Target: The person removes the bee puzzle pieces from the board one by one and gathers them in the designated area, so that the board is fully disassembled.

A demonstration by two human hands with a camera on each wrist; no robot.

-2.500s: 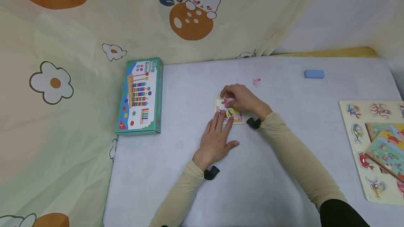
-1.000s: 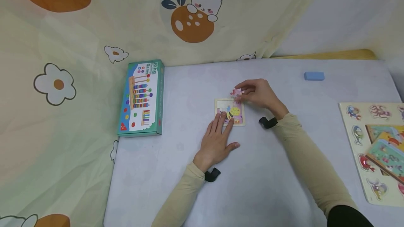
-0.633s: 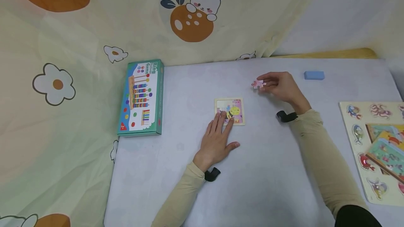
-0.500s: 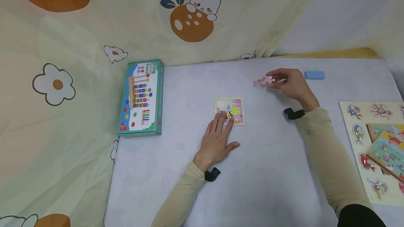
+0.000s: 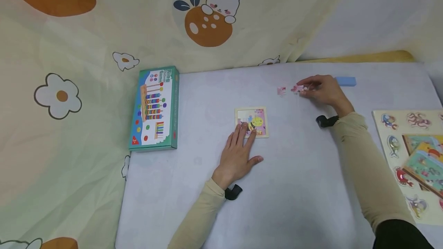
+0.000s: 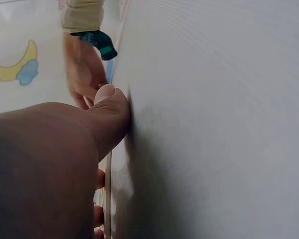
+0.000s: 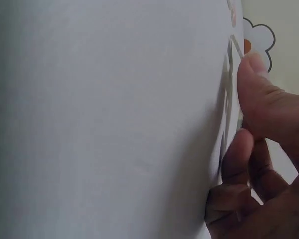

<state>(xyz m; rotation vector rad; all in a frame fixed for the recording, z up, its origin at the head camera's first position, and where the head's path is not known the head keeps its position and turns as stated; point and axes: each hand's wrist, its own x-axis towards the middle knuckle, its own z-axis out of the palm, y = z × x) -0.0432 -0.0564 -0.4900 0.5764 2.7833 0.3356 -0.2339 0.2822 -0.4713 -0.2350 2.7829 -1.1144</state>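
Note:
A small square jigsaw board (image 5: pixel 244 114) lies at the table's middle, with a yellow bee picture and a white bare patch at its upper left. My left hand (image 5: pixel 235 160) rests its spread, straight fingertips on the board's lower edge. Farther back on the right, my right hand (image 5: pixel 326 92) pinches a pink jigsaw piece (image 5: pixel 297 88) between thumb and fingers, low at the table. In the right wrist view that piece (image 7: pixel 229 84) is seen edge-on by the thumb. Another pink piece (image 5: pixel 281 91) lies just left of it.
Behind the right hand is a blue block (image 5: pixel 347 81). A green ring game box (image 5: pixel 154 108) stands at the left edge. On the right lies a sea-animal board (image 5: pixel 382 126) with picture boards (image 5: pixel 423 164) stacked on it. A patterned cloth (image 5: pixel 138 18) hangs behind.
My right hand has lifted a pink piece off the board's upper part and carried it right and back, past the other loose piece, down to the table. The left hand has stayed put.

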